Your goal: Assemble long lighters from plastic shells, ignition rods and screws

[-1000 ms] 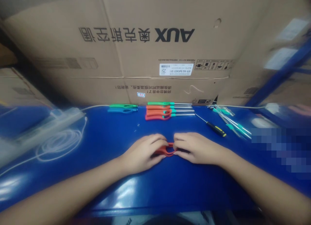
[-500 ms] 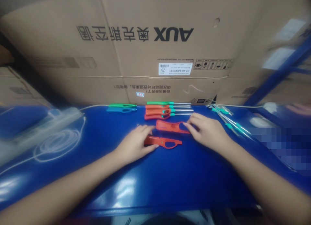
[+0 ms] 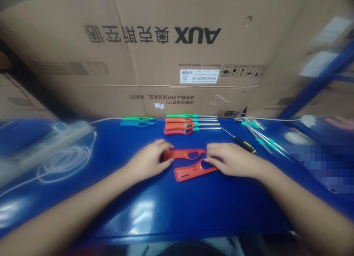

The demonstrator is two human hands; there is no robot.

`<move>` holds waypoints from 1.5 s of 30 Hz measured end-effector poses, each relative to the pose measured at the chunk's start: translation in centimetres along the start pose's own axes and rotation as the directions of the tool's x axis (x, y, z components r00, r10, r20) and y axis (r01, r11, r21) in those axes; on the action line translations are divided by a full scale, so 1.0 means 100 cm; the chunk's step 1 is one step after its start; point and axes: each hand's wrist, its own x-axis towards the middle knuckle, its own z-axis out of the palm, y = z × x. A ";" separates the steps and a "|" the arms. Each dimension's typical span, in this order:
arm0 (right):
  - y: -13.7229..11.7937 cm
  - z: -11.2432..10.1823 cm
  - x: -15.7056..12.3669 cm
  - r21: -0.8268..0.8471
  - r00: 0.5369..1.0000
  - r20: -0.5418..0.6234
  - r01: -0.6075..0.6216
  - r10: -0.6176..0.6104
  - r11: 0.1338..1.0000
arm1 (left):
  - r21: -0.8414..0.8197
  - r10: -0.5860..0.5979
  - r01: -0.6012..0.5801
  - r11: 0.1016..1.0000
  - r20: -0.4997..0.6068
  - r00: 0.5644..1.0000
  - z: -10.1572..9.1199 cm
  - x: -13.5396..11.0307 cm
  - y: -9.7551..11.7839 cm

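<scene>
My left hand (image 3: pixel 153 157) is closed on the left end of a red lighter handle half (image 3: pixel 181 154), whose oval trigger opening points right. Just in front of it, nearer to me, lies a second red lighter shell half (image 3: pixel 186 172), hollow side up and slightly tilted. The fingers of my right hand (image 3: pixel 225 158) pinch its right end, which they partly hide. Behind both hands, a row of red and green lighters (image 3: pixel 179 126) with metal tubes rests by the cardboard. A screwdriver (image 3: pixel 243 143) with a black and yellow handle lies beyond my right hand.
Green and blue lighter handles (image 3: pixel 138 120) lie at the back left. Metal tubes with green parts (image 3: pixel 262 140) are piled at the right. A white power strip (image 3: pixel 69 136) and coiled cable (image 3: pixel 66 164) occupy the left. A large cardboard box (image 3: pixel 155 64) walls off the back.
My right hand has brought its shell half toward me, from behind the other piece to in front of it. My left hand's piece has moved slightly away from me. The screwdriver has come into view.
</scene>
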 end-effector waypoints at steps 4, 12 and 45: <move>-0.006 0.008 0.004 0.012 0.999 0.038 0.025 -0.025 1.000 | -0.098 0.028 -0.029 0.995 -0.007 1.000 0.007 0.001 0.001; -0.007 0.012 0.009 -0.006 0.996 0.086 0.023 -0.022 1.000 | -0.190 0.066 -0.083 0.978 -0.096 0.993 0.021 0.004 -0.001; 0.147 -0.038 -0.045 -0.051 0.376 -0.203 -0.926 0.904 0.374 | 0.010 0.341 -0.342 0.939 0.055 0.938 0.017 -0.005 0.017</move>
